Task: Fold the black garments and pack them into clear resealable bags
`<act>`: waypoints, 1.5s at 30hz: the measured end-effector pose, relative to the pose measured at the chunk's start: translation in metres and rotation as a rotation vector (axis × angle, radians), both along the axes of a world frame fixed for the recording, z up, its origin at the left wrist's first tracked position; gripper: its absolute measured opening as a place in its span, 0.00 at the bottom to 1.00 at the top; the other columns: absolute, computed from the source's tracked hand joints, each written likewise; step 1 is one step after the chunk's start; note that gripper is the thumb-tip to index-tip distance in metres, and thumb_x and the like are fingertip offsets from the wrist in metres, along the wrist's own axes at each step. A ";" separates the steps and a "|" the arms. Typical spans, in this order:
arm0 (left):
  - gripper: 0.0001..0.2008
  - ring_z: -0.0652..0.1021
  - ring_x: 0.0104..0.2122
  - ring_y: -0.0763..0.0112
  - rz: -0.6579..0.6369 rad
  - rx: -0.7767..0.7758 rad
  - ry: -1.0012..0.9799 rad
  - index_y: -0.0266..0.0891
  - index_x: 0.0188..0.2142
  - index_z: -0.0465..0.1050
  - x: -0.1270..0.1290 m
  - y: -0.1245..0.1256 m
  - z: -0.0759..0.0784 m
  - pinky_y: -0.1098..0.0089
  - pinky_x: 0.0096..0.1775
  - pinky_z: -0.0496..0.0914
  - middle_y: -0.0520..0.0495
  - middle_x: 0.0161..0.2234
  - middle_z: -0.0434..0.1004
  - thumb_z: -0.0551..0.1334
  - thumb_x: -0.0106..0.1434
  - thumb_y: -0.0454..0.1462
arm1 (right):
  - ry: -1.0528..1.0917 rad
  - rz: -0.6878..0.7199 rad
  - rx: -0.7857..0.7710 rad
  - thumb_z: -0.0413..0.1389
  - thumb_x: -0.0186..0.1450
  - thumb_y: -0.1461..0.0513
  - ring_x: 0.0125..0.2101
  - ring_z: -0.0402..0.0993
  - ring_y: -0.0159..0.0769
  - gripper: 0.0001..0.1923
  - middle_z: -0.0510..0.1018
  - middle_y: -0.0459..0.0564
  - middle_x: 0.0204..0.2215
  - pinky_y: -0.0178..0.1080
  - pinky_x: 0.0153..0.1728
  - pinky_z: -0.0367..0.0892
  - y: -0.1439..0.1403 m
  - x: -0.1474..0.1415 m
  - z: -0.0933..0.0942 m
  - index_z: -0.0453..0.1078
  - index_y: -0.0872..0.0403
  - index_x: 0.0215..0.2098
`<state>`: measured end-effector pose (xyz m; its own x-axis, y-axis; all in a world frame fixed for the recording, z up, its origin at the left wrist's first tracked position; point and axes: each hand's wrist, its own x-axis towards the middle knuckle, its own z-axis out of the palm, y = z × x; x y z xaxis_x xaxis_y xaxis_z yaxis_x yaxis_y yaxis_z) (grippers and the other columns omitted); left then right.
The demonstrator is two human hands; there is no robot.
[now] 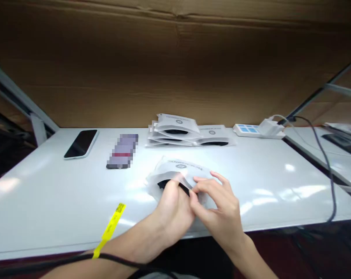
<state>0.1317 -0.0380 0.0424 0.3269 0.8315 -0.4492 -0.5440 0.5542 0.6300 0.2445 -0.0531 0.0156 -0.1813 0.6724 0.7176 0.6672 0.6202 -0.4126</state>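
Observation:
Both hands meet over a translucent plastic pouch with grey print and a dark item inside, lying on the white table near its front edge. My left hand grips the pouch's near left part, thumb pressed on the dark item. My right hand pinches the pouch's near edge with its fingertips right beside the left thumb. A yellow tag hangs at my left wrist, and a black cable crosses that forearm.
A stack of similar pouches lies at the back centre. A dark phone and a second blurred phone lie to the left. A white power strip with charger sits back right; its cable trails off the table's right edge. Cardboard wall behind.

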 end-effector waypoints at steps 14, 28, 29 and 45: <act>0.11 0.79 0.43 0.63 0.086 1.401 1.315 0.42 0.46 0.75 -0.084 -0.012 -0.020 0.64 0.45 0.74 0.44 0.42 0.80 0.62 0.64 0.35 | -0.042 0.033 -0.105 0.56 0.62 0.68 0.31 0.78 0.36 0.06 0.81 0.45 0.29 0.41 0.41 0.72 0.006 0.039 -0.002 0.69 0.50 0.31; 0.29 0.70 0.59 0.54 -0.533 1.793 1.678 0.37 0.65 0.56 -0.094 0.023 -0.022 0.54 0.59 0.64 0.40 0.61 0.68 0.59 0.65 0.37 | 0.090 0.075 -0.262 0.56 0.63 0.66 0.27 0.71 0.32 0.07 0.74 0.43 0.25 0.34 0.30 0.67 0.021 0.047 0.013 0.66 0.50 0.28; 0.26 0.73 0.56 0.57 -0.468 1.824 1.700 0.38 0.64 0.58 -0.093 0.024 -0.022 0.57 0.56 0.68 0.41 0.59 0.71 0.57 0.66 0.33 | 0.110 0.075 -0.273 0.56 0.63 0.65 0.26 0.71 0.31 0.07 0.73 0.42 0.24 0.34 0.29 0.67 0.024 0.046 0.016 0.66 0.51 0.27; 0.23 0.71 0.55 0.60 0.264 1.805 1.925 0.47 0.57 0.70 -0.101 0.155 0.058 0.60 0.51 0.71 0.46 0.55 0.72 0.53 0.65 0.29 | 0.424 -0.338 -0.217 0.59 0.61 0.53 0.33 0.77 0.39 0.12 0.78 0.47 0.31 0.45 0.40 0.72 0.058 0.094 0.013 0.72 0.50 0.40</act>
